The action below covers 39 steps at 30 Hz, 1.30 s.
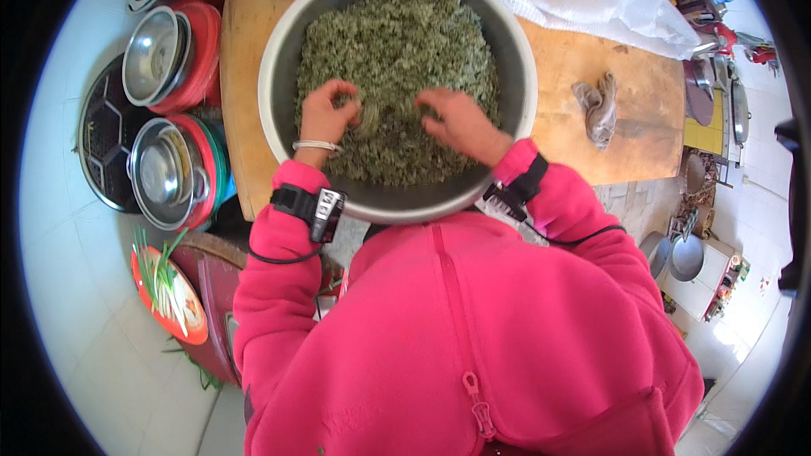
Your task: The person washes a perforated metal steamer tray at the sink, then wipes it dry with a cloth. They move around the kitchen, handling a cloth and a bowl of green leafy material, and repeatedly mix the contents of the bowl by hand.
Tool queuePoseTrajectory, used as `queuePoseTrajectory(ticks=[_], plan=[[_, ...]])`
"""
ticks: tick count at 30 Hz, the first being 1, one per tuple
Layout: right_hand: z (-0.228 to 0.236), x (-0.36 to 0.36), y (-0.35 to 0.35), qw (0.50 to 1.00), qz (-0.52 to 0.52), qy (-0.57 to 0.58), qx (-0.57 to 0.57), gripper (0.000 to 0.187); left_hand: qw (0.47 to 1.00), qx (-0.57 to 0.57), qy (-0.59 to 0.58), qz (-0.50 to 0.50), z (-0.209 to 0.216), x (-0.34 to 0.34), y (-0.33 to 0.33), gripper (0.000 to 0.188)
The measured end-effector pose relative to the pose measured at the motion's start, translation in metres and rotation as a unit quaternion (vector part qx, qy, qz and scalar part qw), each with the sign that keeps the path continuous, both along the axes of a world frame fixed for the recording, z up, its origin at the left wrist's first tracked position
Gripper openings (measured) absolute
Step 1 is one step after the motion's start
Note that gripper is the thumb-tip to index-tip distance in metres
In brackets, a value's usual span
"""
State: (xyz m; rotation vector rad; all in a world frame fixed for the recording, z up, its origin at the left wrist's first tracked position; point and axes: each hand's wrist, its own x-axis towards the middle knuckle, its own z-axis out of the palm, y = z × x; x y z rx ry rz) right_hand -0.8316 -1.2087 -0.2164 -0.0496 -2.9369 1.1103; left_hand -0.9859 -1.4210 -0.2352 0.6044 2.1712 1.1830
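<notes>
A large round metal basin (pixel 272 110) holds a deep heap of a finely chopped, grey-green mixture (pixel 389 42), perhaps chopped vegetable. Over its near half, my left hand (pixel 326 112) is at the left, with thumb and fingers curled toward each other. Opposite it, my right hand (pixel 460 122) has bent fingers pointing inward. Both sets of fingertips are at the mixture's surface; whether a pinch of it is between them is too small to tell. Between the hands the mixture looks loosened and darker. A pale bangle circles my left wrist.
The basin stands on a wooden table (pixel 557 160). A crumpled grey cloth (pixel 598 110) lies to its right, white plastic sheeting (pixel 591 0) behind. At left are stacked metal bowls (pixel 152 55), red basins (pixel 199 59), and green onions (pixel 169 279) on an orange-rimmed plate.
</notes>
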Motion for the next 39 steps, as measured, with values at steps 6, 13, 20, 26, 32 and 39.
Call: queuePoseTrajectory(ticks=[6,13,20,26,32,39], plan=[[0.029,-0.025,0.013,0.944,-0.072,-0.069,-0.316,0.024,0.922,0.261,-0.261,0.114,0.039,0.023,0.008,0.037],[0.014,-0.049,0.005,0.892,-0.081,-0.063,-0.441,0.021,0.989,0.100,0.007,0.112,0.039,0.038,0.024,0.026],[0.019,-0.039,0.028,0.990,-0.024,0.096,-0.103,0.045,0.987,0.086,0.090,0.097,0.006,0.029,0.003,0.035],[-0.019,-0.052,-0.020,0.995,0.037,-0.004,0.092,0.035,0.955,-0.089,0.283,0.009,-0.003,0.047,0.038,0.037],[0.014,-0.033,0.036,0.965,-0.026,0.084,-0.246,0.024,0.984,0.023,0.160,0.074,0.045,0.031,0.026,0.017],[0.051,-0.036,0.050,0.964,-0.183,-0.011,-0.191,0.031,0.995,0.061,0.014,0.075,0.052,0.010,0.031,0.050]])
